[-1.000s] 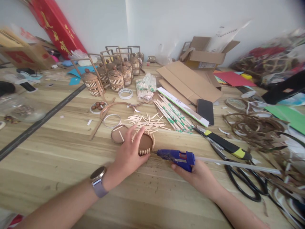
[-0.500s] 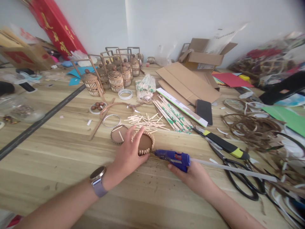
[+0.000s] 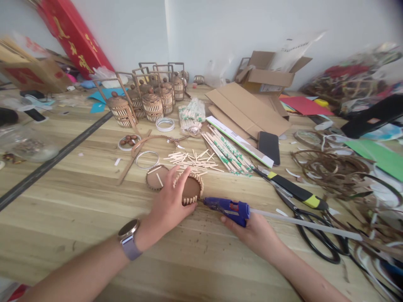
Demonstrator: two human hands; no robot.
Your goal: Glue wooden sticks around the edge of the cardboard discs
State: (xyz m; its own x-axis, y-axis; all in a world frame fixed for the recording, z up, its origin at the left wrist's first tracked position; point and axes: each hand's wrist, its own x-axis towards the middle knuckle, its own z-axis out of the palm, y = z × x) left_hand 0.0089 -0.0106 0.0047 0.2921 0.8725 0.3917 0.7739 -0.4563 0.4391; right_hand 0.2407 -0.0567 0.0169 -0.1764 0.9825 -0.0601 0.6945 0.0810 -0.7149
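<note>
My left hand grips the near rim of a round brown base edged with short upright wooden sticks, thumb at the front and fingers reaching over it. In my right hand is a blue hot glue gun with a long white glue stick out of its back. The gun's nozzle touches or nearly touches the right side of the stick edge. A second round base lies partly behind my left hand, two loose sticks in it. Beyond them is a pile of short wooden sticks.
Several small lidded baskets with tall handles stand at the back. Paper-wrapped chopsticks, a phone, a utility knife and black scissors lie to the right, near coiled brown strips. A bowl of brown beads sits left.
Almost nothing differs. The glue gun and my right hand have shifted very slightly left, along with a slight shift of the whole view; my left hand keeps its hold.
</note>
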